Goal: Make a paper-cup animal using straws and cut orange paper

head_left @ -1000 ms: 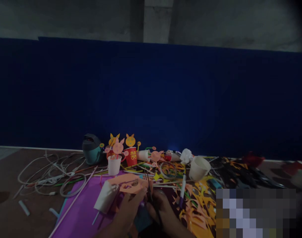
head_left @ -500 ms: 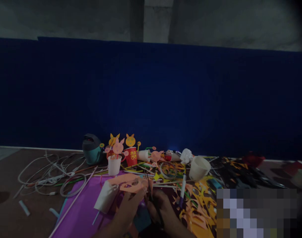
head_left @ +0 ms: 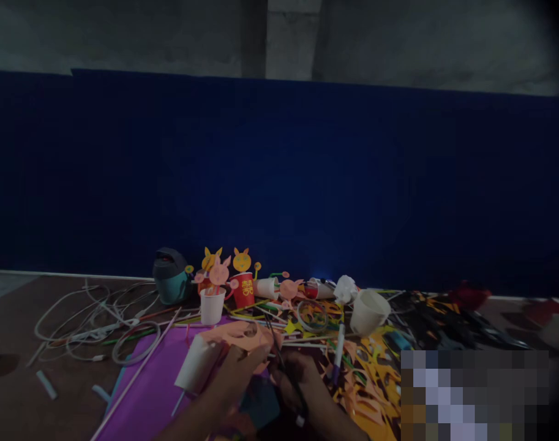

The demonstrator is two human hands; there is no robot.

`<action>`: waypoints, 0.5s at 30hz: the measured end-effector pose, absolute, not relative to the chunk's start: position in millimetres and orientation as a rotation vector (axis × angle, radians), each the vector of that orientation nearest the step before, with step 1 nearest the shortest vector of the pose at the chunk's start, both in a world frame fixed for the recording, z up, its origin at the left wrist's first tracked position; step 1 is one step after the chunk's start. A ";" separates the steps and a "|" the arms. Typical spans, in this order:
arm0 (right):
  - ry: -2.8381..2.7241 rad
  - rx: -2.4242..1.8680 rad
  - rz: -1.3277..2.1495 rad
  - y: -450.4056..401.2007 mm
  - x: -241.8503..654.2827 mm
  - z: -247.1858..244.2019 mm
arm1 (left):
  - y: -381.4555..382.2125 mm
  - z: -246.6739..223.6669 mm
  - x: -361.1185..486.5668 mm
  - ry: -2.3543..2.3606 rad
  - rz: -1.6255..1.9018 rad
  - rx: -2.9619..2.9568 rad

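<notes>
I'm looking down at a brown surface whose far edge runs along a dark blue panel, with a concrete wall above it. Along that far edge stand a teal-and-grey appliance, a red paper cup and paper cat and pig cut-outs. A tangle of white cables lies toward the left, and a purple sheet runs off the near edge. Orange paper scraps spread across the right, and a pixelated block hides the near right corner.

My right hand is closed around dark scissors, blades pointing up and away from me. My left hand is curled just beside them, against an orange paper cut-out above the purple sheet. I can't tell whether it's pinching the paper. A tilted white paper cup sits just left of that hand.
</notes>
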State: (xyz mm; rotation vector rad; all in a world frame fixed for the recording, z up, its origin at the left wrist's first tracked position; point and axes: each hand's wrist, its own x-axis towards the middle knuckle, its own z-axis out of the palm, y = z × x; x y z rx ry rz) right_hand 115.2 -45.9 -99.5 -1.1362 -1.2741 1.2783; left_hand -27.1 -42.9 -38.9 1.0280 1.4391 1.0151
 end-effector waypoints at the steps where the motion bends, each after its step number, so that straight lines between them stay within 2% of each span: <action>1: -1.243 -1.153 1.306 -47.1 114.5 -94.8 | -42.1 -38.1 -28.3 1.454 1.008 1.032; 8: -1.039 -1.030 1.408 -51.2 109.8 -82.3 | -41.9 -24.4 -28.0 1.360 1.041 1.129; 15: -1.072 -1.032 1.507 -52.2 111.0 -83.0 | -37.9 -26.2 -28.5 1.307 1.034 1.032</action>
